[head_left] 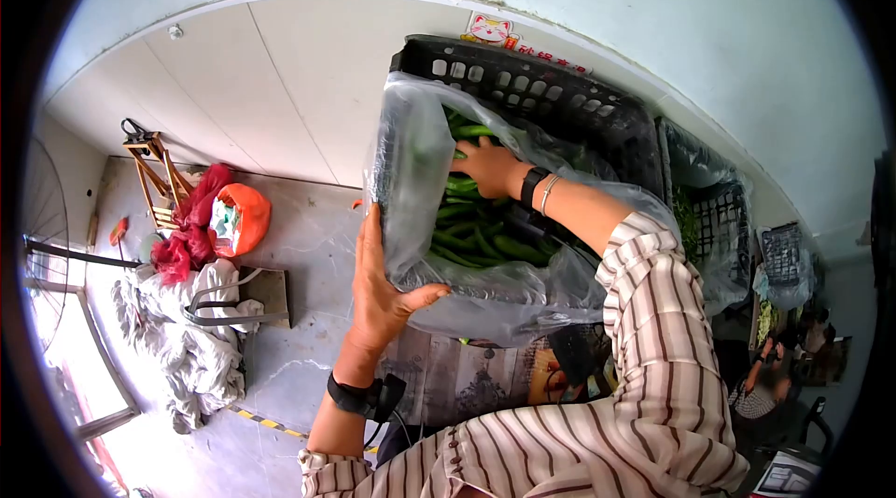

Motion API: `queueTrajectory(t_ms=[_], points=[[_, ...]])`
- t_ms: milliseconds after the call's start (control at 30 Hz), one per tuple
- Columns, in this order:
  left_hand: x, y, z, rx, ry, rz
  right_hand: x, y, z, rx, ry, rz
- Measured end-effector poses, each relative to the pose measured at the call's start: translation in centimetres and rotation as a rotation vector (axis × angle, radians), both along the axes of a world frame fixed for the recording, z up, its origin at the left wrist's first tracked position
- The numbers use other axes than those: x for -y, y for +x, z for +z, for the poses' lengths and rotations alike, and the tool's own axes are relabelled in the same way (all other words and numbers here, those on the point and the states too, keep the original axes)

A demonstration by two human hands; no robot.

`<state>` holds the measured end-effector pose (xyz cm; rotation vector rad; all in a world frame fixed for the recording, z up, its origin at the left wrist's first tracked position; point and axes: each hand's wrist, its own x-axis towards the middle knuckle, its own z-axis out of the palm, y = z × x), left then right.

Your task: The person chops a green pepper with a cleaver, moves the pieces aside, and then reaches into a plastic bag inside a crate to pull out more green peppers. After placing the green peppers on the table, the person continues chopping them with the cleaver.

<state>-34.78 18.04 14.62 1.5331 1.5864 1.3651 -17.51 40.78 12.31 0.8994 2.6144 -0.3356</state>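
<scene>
My left hand (378, 288) is open, its thumb and fingers spread around the near left corner of a plastic-lined black crate (439, 291). Long green peppers (485, 241) fill the part of the crate that shows inside the clear plastic liner (415, 176). My right hand (490, 169) reaches in from the right and lies on the peppers with its fingers apart; some fingertips are hidden among them. Each wrist wears a black band, and the right one also has a light bracelet (549, 192).
Behind stands a black crate wall (532, 83). More lined crates (714, 227) line the wall at right. A patterned surface (457, 377) lies below the crate. On the left floor are an orange bag (241, 218), white cloth (191, 339) and a wooden folding stand (159, 176). Another person (761, 386) is at far right.
</scene>
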Motion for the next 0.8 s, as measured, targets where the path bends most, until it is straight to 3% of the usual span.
queueTrajectory(t_ms=[233, 300, 367, 433, 500, 600, 700, 800], points=[[0.0, 0.2, 0.3, 0.074, 0.018, -0.012, 2.0, 2.5, 3.6, -0.063, -0.061, -0.062], [-0.2, 0.1, 0.0, 0.062, 0.042, -0.013, 2.0, 3.6, 4.9, -0.291, -0.240, -0.151], [-0.1, 0.1, -0.4, 0.047, 0.064, -0.017, 2.5, 4.9, 6.8, -0.299, -0.202, -0.160], [-0.1, 0.1, -0.5, 0.008, 0.074, -0.002, 3.2, 6.3, 8.8, -0.409, -0.354, -0.369], [-0.1, 0.2, -0.2, 0.035, 0.083, -0.012, 3.8, 8.3, 9.1, -0.544, -0.296, -0.336], [-0.2, 0.1, -0.2, 0.043, 0.092, -0.012, 6.6, 9.8, 12.8, -0.724, -0.507, -0.605], [-0.3, 0.1, -0.1, 0.031, 0.086, -0.005, 10.3, 11.8, 15.4, -0.896, -0.485, -0.576], [-0.4, 0.0, -0.3, -0.010, 0.090, 0.005, 15.2, 14.0, 18.6, -0.848, -0.640, -0.646]])
